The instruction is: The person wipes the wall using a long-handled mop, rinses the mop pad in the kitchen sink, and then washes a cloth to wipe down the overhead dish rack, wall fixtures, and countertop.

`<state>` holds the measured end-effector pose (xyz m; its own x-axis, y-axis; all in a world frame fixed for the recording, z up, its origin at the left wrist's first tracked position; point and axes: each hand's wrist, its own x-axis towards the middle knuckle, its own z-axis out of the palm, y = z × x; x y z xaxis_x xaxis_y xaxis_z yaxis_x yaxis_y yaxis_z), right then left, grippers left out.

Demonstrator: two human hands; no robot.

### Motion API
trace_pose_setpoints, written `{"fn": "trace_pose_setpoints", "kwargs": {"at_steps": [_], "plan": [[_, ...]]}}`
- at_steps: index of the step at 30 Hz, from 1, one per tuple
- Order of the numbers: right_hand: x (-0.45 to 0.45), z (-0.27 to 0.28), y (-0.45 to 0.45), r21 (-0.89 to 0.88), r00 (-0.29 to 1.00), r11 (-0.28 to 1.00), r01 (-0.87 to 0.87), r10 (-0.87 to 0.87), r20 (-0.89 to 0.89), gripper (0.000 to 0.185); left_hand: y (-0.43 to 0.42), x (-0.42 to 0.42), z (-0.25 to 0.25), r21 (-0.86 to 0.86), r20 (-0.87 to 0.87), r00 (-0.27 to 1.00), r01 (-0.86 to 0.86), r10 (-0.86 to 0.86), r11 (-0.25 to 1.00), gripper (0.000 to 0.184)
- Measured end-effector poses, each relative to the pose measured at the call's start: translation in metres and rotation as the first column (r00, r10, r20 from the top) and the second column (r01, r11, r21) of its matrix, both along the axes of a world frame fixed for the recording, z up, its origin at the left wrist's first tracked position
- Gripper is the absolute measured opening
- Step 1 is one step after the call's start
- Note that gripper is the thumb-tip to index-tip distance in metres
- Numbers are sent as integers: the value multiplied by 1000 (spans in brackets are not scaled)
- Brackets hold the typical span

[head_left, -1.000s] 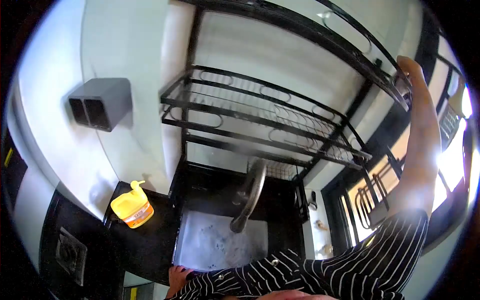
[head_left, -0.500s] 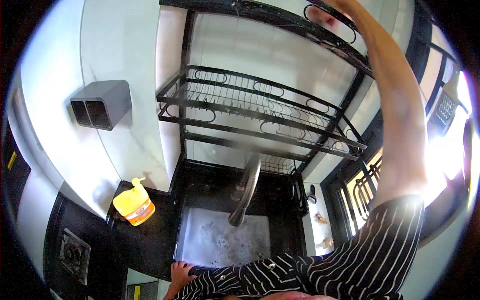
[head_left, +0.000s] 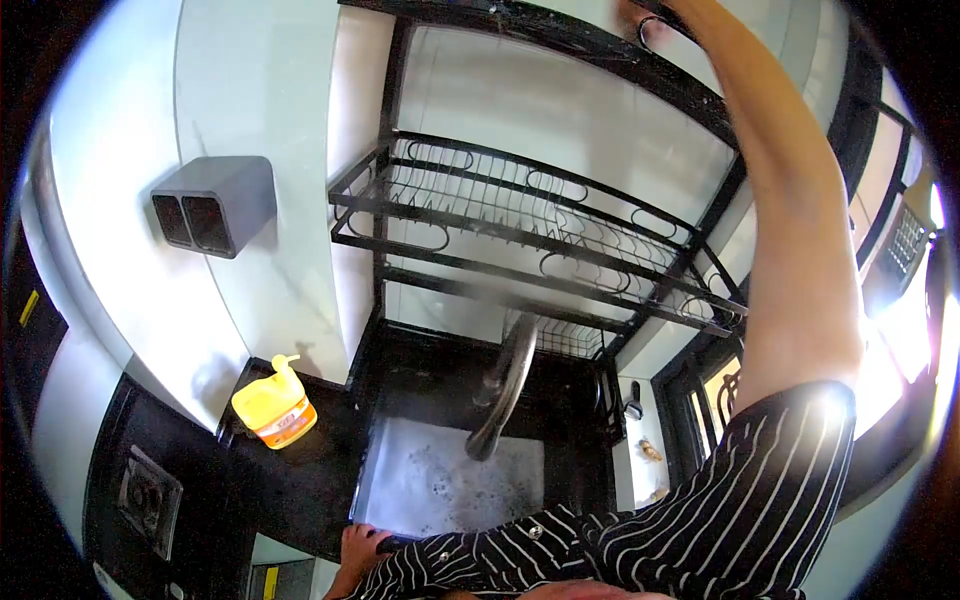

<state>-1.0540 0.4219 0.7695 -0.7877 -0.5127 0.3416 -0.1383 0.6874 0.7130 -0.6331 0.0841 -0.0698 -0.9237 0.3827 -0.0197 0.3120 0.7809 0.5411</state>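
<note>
R hand (head_left: pixel 634 14) up at upper rack (head_left: pixel 560 45), partly hidden, grip/contents can't tell; L hand (head_left: pixel 360 546) loosely open on sink (head_left: pixel 400 480) edge, nothing seen held. Reach up is made; what's done/left at upper rack unclear, w/ lower rack (head_left: pixel 540 240) below

Blk countertop (head_left: pixel 290 495) w/ yellow pump btl (head_left: pixel 277 410) near wall, sink basin (head_left: pixel 445 485) & burner (head_left: pixel 148 500) set in.
</note>
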Motion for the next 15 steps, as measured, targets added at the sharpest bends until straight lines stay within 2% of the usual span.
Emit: {"fn": "trace_pose_setpoints", "kwargs": {"at_steps": [3,5,6,7,8,9,10,11,12,13,15], "plan": [[58,9,136,203,928,944,260,-185,-324,14,-1,2,-4,3,-113,994,-1,2,1000,36],[91,13,203,297,834,823,485,-332,-440,13,-5,1,-23,-17,-76,996,43,-45,999,30],[93,17,225,315,768,710,629,-505,-395,13,-7,-3,-29,-28,-57,996,72,-74,997,28],[94,22,248,349,673,576,739,-657,-340,14,2,1,7,86,-4,999,-44,44,995,25],[80,48,299,423,623,519,742,-767,-153,16,0,-2,10,78,-14,999,-33,35,996,25],[112,29,263,-98,607,600,794,-790,87,17,-2,-3,11,65,-35,999,-17,19,998,25],[151,3,210,-613,696,466,638,-690,200,20,-2,-4,8,58,-58,998,-3,6,998,26],[173,0,193,-688,842,533,493,-491,223,23,-2,-7,6,53,-76,997,8,-4,999,26],[182,-7,185,-783,934,525,335,-293,203,26,-3,-7,2,47,-91,996,15,-11,999,26],[192,-14,177,-858,981,476,193,-78,178,30,-4,-8,-1,44,-107,994,19,-14,999,26],[195,-33,162,-973,963,226,-49,269,14,33,-5,-7,-8,35,-138,990,26,-21,999,27]]}}
